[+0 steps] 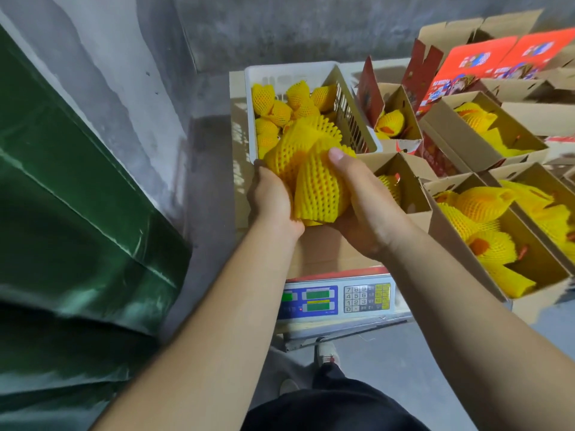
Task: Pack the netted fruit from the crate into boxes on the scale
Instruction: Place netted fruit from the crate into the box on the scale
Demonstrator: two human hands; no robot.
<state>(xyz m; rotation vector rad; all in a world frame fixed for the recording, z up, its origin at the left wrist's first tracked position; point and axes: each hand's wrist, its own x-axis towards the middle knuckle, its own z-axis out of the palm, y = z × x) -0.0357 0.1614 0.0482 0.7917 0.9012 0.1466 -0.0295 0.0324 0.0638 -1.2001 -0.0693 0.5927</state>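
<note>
Both hands are cradling a bunch of netted fruit (311,175) above the open box on the scale (339,298). The left hand (273,200) is curling round the bundle's left side, the right hand (364,206) cupping it from the right, thumb lying over the top. The bundle is hanging right at the near rim of the white crate (311,70), more fruit lying inside. Filled boxes (497,231) are crowding the right side; bare concrete floor (205,150) is running along the left.

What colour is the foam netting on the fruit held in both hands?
Yellow, with an open mesh pattern, on the netted fruit; the head view shows it.
</note>
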